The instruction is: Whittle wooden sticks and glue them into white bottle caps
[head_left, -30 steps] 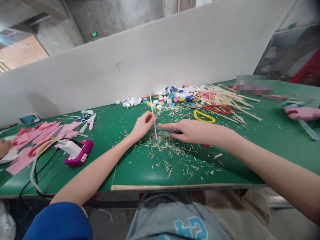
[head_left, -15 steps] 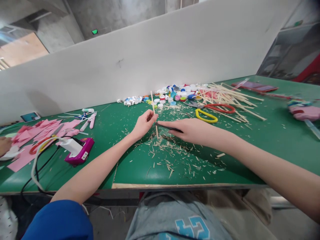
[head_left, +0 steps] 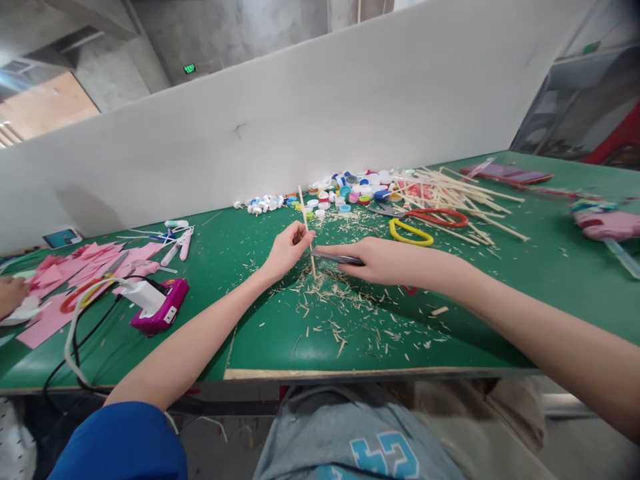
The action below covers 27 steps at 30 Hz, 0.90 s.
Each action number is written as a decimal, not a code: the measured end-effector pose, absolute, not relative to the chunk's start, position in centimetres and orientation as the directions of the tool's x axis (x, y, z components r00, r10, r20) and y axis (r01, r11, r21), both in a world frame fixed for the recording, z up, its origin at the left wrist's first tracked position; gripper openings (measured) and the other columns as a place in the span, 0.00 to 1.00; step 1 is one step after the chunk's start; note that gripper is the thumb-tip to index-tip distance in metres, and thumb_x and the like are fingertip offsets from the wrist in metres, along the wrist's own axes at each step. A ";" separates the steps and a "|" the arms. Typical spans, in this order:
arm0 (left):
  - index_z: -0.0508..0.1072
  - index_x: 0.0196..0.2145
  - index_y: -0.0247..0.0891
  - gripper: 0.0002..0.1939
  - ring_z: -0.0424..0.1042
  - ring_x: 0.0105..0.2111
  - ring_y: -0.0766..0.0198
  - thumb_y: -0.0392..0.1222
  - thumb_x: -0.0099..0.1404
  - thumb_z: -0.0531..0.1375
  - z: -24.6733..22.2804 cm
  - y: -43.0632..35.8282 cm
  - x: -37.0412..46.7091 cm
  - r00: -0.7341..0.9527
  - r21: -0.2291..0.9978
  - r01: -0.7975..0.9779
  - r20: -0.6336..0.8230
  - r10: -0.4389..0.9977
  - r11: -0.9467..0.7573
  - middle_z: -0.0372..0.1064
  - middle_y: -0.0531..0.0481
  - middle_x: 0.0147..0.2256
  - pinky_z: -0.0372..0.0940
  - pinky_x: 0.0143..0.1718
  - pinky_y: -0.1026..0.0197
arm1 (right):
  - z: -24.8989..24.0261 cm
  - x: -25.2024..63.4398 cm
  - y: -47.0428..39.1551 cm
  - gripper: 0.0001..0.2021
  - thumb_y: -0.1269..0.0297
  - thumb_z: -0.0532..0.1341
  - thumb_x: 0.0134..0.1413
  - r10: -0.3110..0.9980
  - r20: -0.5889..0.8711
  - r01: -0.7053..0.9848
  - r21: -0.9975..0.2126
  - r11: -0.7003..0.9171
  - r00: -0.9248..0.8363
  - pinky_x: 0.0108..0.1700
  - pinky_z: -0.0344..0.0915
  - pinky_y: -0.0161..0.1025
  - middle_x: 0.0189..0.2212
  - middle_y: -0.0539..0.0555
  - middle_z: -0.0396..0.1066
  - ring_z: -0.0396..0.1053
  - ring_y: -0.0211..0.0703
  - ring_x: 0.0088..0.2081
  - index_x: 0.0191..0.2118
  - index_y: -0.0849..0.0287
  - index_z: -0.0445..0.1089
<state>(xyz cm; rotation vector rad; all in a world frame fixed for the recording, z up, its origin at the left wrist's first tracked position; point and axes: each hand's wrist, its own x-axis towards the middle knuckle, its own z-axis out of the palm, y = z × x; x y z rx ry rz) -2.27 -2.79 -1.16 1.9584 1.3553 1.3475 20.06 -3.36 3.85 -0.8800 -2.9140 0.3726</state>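
My left hand (head_left: pixel 293 247) is closed around a thin wooden stick (head_left: pixel 304 208), pinching it between thumb and fingers. The stick stands steeply, its lower end near the green tabletop among pale shavings (head_left: pixel 340 290). From the right, my right hand (head_left: pixel 383 260) grips a dark metal blade (head_left: pixel 335 257), its tip touching the stick just below my left thumb. A bit of red (head_left: pixel 410 290) shows under my right wrist; the blade looks like part of a pair of scissors, but the hand hides most of the tool.
Behind my hands lie colourful bottle caps (head_left: pixel 345 187) and a pile of wooden sticks (head_left: pixel 465 193). Red-and-yellow-handled scissors (head_left: pixel 415 223) rest beside the pile. Leftward are a magenta power strip (head_left: pixel 160 307), pink paper (head_left: pixel 55 313) and another person's hand (head_left: pixel 13 293). A white partition (head_left: pixel 280 113) stands behind.
The blade in my right hand has turned slightly, showing its silvery face, and red has appeared below the wrist. My left hand and the stick stay nearly in place.
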 end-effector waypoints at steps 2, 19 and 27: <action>0.57 0.26 0.39 0.16 0.51 0.23 0.71 0.48 0.66 0.56 -1.1 -2.8 -2.2 0.066 0.747 0.490 0.482 0.874 -0.449 0.51 0.58 0.23 0.51 0.27 0.64 | 4.0 20.1 -3.3 0.28 0.55 0.48 0.63 0.553 -0.012 0.537 -0.257 0.804 -0.833 0.28 0.56 0.37 0.30 0.52 0.73 0.59 0.35 0.20 0.68 0.47 0.52; 0.58 0.27 0.39 0.15 0.51 0.24 0.71 0.49 0.67 0.55 -1.2 -2.8 -2.4 0.075 0.745 0.489 0.483 0.873 -0.454 0.51 0.58 0.23 0.51 0.28 0.64 | 2.8 20.5 -3.6 0.27 0.51 0.47 0.64 0.519 0.040 0.495 -0.247 0.833 -0.854 0.30 0.59 0.35 0.38 0.53 0.76 0.68 0.39 0.27 0.67 0.42 0.53; 0.58 0.27 0.39 0.15 0.52 0.23 0.71 0.48 0.67 0.55 -1.2 -2.9 -2.4 0.087 0.740 0.497 0.477 0.874 -0.453 0.52 0.59 0.22 0.52 0.28 0.64 | 2.5 20.0 -3.0 0.26 0.53 0.46 0.64 0.554 0.130 0.531 -0.174 0.829 -0.822 0.29 0.58 0.36 0.32 0.52 0.74 0.62 0.36 0.22 0.67 0.43 0.53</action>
